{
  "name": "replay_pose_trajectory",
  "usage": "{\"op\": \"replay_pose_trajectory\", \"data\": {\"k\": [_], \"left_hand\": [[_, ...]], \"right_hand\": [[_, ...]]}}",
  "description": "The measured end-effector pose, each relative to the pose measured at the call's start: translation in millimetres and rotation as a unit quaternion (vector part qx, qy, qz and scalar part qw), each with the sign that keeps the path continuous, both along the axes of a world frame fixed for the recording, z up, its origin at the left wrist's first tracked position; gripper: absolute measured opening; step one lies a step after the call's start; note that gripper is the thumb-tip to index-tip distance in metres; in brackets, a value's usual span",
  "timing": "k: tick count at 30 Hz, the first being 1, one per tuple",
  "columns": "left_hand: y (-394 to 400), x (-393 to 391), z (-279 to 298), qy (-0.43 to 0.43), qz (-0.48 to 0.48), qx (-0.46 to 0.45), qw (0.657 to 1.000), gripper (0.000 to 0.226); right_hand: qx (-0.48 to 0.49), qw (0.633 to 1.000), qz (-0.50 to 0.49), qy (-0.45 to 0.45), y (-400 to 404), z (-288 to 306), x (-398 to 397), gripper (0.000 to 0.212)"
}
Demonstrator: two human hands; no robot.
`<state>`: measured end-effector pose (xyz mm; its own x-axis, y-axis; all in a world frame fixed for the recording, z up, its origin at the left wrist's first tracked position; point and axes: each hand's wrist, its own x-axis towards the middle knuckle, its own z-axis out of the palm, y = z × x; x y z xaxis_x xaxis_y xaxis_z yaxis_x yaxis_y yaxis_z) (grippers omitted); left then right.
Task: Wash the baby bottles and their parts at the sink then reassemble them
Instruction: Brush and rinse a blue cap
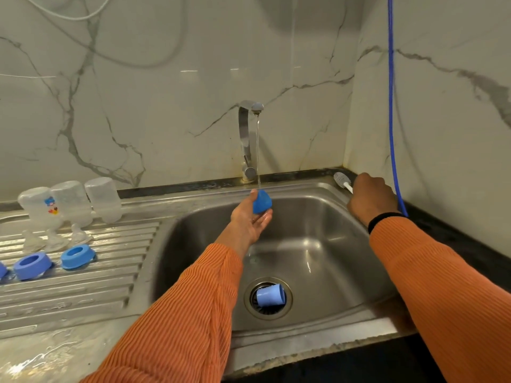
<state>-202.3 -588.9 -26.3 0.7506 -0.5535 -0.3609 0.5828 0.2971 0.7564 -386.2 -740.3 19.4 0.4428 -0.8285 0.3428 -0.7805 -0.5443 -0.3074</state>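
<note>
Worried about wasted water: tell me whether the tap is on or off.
On. A thin stream runs from the tap spout onto the blue cap held in the left hand.

White marble-patterned wall (166, 92) with grey veins behind and to the right of the basin. A blue cord (391, 106) hangs down the right wall to the dark countertop (456, 239). A thin white cable (63, 15) loops across the upper left of the wall. A dark strip (179, 189) runs along the foot of the wall.
</note>
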Motion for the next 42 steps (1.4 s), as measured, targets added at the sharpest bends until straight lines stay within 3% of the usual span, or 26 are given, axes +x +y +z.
{"op": "replay_pose_trajectory", "data": {"k": [5, 12, 15, 20, 27, 29, 32, 37, 39, 41, 42], "left_hand": [[1, -1, -1, -0.011, -0.009, 0.01, 1.0, 0.057], [1, 0, -2, -0.022, -0.015, 0.014, 1.0, 0.059], [2, -2, -1, -0.021, -0.016, 0.009, 1.0, 0.059], [2, -3, 1, -0.016, -0.01, 0.0, 1.0, 0.059], [0, -2, 1, -0.012, -0.005, 0.007, 1.0, 0.056], [-2, -2, 0, -0.014, -0.007, 0.009, 1.0, 0.055], [-4, -2, 0, -0.017, -0.01, 0.02, 1.0, 0.052], [1, 1, 9, 0.011, 0.022, -0.065, 0.998, 0.042], [1, 3, 10, -0.049, 0.036, -0.072, 0.996, 0.049], [-1, 5, 5, -0.22, 0.074, 0.036, 0.972, 0.056], [-3, 5, 2, -0.311, 0.099, 0.105, 0.939, 0.056]], "right_hand": [[-0.041, 0.998, 0.012, 0.052, 4, -4, 4, 0.024], [-0.039, 0.998, 0.028, 0.045, 6, -5, 14, 0.034], [-0.01, 0.999, 0.032, -0.005, 2, -8, 18, 0.031], [0.125, 0.97, 0.034, -0.206, -6, -1, 17, 0.038], [0.173, 0.969, -0.016, -0.178, -11, 6, -7, 0.05], [0.221, 0.955, 0.014, -0.198, -8, 12, -7, 0.045], [0.299, 0.907, 0.096, -0.282, 7, 22, 4, 0.028], [0.253, 0.899, 0.126, -0.335, 28, 15, 20, 0.007], [0.219, 0.907, 0.122, -0.339, 23, 12, 21, 0.007], [0.175, 0.929, 0.104, -0.31, 14, 12, 18, 0.005], [0.152, 0.941, 0.091, -0.287, 9, 14, 15, 0.007]]}}
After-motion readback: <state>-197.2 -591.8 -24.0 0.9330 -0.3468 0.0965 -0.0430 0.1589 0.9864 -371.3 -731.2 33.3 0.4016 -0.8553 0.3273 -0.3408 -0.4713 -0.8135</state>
